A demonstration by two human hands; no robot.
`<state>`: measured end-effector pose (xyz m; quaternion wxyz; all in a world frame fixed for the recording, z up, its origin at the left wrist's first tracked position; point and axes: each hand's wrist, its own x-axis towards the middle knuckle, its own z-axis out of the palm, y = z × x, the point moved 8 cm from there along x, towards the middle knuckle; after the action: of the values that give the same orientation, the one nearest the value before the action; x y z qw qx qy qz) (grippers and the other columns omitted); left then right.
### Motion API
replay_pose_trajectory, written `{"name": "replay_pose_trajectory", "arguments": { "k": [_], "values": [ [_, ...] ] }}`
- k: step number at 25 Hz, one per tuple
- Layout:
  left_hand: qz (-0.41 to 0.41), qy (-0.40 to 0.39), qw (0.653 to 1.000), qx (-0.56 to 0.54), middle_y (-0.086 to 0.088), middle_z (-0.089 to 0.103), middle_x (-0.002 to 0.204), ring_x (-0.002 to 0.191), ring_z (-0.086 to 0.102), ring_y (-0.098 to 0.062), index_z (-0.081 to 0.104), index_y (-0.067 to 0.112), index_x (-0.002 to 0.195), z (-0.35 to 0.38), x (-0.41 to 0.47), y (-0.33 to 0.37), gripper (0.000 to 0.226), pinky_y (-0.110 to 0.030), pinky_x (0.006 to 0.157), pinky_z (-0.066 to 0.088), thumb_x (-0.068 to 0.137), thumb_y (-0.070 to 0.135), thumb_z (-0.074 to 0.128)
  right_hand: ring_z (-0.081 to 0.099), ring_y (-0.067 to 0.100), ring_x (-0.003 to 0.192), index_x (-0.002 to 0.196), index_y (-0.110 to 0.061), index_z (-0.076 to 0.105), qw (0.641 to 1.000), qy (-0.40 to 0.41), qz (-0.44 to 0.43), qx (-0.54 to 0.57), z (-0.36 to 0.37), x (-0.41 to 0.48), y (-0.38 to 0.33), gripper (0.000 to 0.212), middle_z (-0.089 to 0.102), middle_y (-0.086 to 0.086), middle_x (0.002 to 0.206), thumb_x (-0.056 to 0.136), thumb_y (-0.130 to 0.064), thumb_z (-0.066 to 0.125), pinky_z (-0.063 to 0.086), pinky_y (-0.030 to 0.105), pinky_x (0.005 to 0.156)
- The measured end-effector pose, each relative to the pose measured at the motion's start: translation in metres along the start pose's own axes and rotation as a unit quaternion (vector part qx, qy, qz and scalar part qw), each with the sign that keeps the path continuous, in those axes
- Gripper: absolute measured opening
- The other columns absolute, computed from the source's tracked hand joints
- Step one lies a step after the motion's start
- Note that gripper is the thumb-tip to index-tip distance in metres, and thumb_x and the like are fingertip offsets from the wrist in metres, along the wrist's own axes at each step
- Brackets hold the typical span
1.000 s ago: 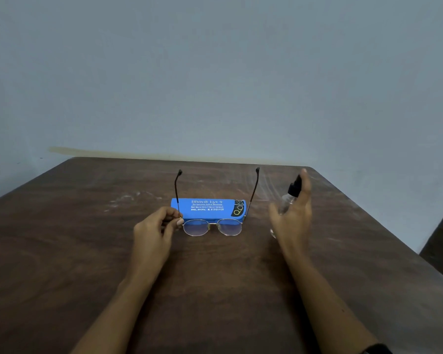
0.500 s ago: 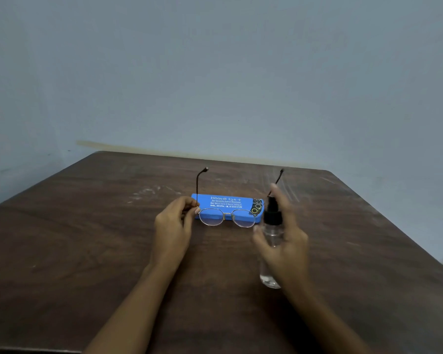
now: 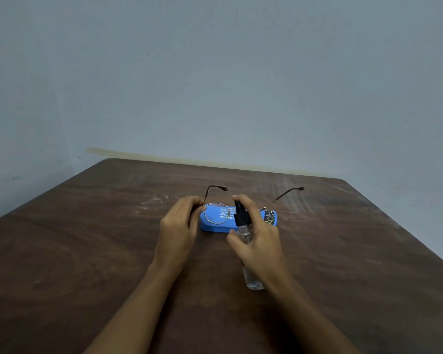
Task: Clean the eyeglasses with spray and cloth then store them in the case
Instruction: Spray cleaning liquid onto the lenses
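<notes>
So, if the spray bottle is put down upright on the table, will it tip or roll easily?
Probably tippy: the spray bottle in the right hand looks tall and slim, with a small base. Its round body would likely roll if laid flat on the table. The clear wall looks smooth, so it may be somewhat slippery.

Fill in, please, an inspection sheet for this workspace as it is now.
Surface: dark wooden table, whitish scuffs towards the far side.
Job's things: eyeglasses, temples unfolded; blue case lying shut beyond them; clear spray bottle with black nozzle; cloth not seen.
Clutter: nothing seen.
Hands: left hand pinches the eyeglasses at one hinge; right hand grips the spray bottle, forefinger on the nozzle.
Cables: nothing seen.
Surroundings: plain grey wall.
</notes>
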<state>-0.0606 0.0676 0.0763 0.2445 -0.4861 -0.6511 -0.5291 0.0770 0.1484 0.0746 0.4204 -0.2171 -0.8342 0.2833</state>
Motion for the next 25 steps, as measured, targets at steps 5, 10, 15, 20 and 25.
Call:
{"name": "replay_pose_trajectory", "arguments": {
  "k": [5, 10, 15, 20, 25],
  "values": [
    [0.004, 0.016, 1.000, 0.001, -0.008, 0.066, 0.079, 0.078, 0.048, 0.000, 0.063, 0.001, 0.085, -0.005, 0.002, -0.002, 0.011, -0.001, 0.073, 0.034, 0.078, -0.007, 0.063, 0.046, 0.000, 0.044, 0.112, -0.038, 0.047, 0.999, -0.021, 0.005, 0.032, 0.011, 0.011, 0.000, 0.053, 0.052, -0.024, 0.049, 0.071, -0.006, 0.057, 0.034, 0.005, 0.047],
    [0.017, 0.018, 1.000, 0.004, -0.009, 0.066, 0.079, 0.079, 0.051, -0.007, 0.063, 0.000, 0.087, -0.007, 0.004, 0.000, 0.009, -0.005, 0.073, 0.037, 0.080, -0.005, 0.062, 0.042, 0.005, 0.042, 0.099, -0.048, 0.043, 0.998, -0.041, 0.011, 0.051, 0.015, 0.009, -0.003, 0.053, 0.050, -0.015, 0.047, 0.069, -0.007, 0.056, 0.034, 0.008, 0.046],
    [0.016, 0.016, 1.000, 0.000, -0.009, 0.066, 0.080, 0.079, 0.049, -0.001, 0.063, 0.000, 0.088, -0.007, 0.003, 0.003, 0.009, -0.004, 0.073, 0.037, 0.080, -0.004, 0.062, 0.050, -0.002, 0.047, 0.106, -0.046, 0.047, 0.998, -0.039, 0.007, 0.046, 0.009, 0.004, -0.002, 0.057, 0.057, -0.027, 0.057, 0.069, -0.004, 0.058, 0.035, 0.003, 0.049],
    [0.018, 0.016, 1.000, 0.000, -0.011, 0.067, 0.080, 0.080, 0.049, -0.001, 0.063, 0.000, 0.088, -0.006, 0.003, 0.003, 0.008, -0.001, 0.074, 0.036, 0.080, -0.004, 0.062, 0.047, 0.000, 0.046, 0.108, -0.045, 0.049, 0.998, -0.036, 0.007, 0.048, 0.006, 0.000, -0.003, 0.057, 0.056, -0.010, 0.054, 0.069, -0.004, 0.059, 0.035, 0.004, 0.048],
    [0.021, 0.015, 1.000, 0.001, -0.011, 0.067, 0.080, 0.079, 0.049, -0.002, 0.063, -0.001, 0.087, -0.005, 0.003, 0.005, 0.009, 0.000, 0.075, 0.035, 0.079, -0.006, 0.063, 0.046, 0.000, 0.044, 0.097, -0.042, 0.046, 0.998, -0.040, 0.005, 0.048, 0.007, 0.002, -0.007, 0.050, 0.055, -0.021, 0.052, 0.068, -0.003, 0.059, 0.032, 0.003, 0.046]
  ]
}}
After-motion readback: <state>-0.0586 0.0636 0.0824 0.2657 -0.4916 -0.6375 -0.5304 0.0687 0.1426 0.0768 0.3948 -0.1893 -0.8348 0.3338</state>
